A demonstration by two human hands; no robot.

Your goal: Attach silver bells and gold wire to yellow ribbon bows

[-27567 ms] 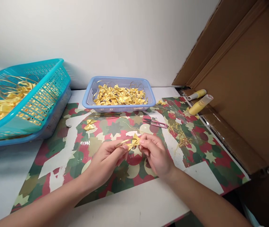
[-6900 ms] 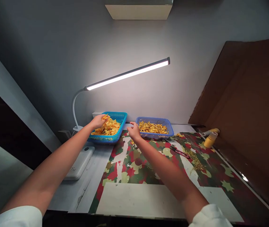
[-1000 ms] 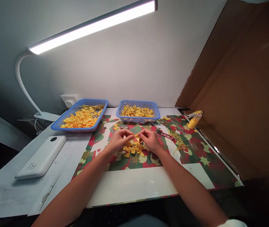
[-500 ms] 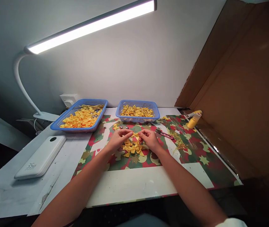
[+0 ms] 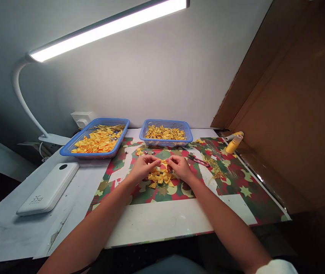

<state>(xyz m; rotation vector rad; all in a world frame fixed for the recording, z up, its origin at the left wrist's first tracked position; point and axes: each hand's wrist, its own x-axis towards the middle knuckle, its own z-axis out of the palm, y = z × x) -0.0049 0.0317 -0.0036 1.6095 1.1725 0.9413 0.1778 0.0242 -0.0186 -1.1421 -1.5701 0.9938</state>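
Between my two hands is a small yellow ribbon bow (image 5: 164, 162), pinched at its sides. My left hand (image 5: 144, 167) is closed, with thumb and forefinger on the bow's left part. On the right part, the fingertips of my right hand (image 5: 180, 167) are closed too. Several more yellow bows (image 5: 161, 179) lie in a small pile on the patterned paper just below my fingers. Small silvery bells (image 5: 149, 152) and another bow (image 5: 140, 151) lie behind my left hand. Fingers partly cover the held bow.
Blue baskets hold yellow bows with gold ties (image 5: 94, 154) at left and finished-looking bows (image 5: 166, 144) at centre. Pink-handled snips (image 5: 199, 161), gold tie scraps (image 5: 216, 169) and a yellow glue bottle (image 5: 233, 145) lie right. A white power bank (image 5: 48, 190) and lamp (image 5: 29, 102) stand left.
The bow between my fingers has turned slightly and shows less of its face. Both hands stay in nearly the same place; the view has shifted a little.
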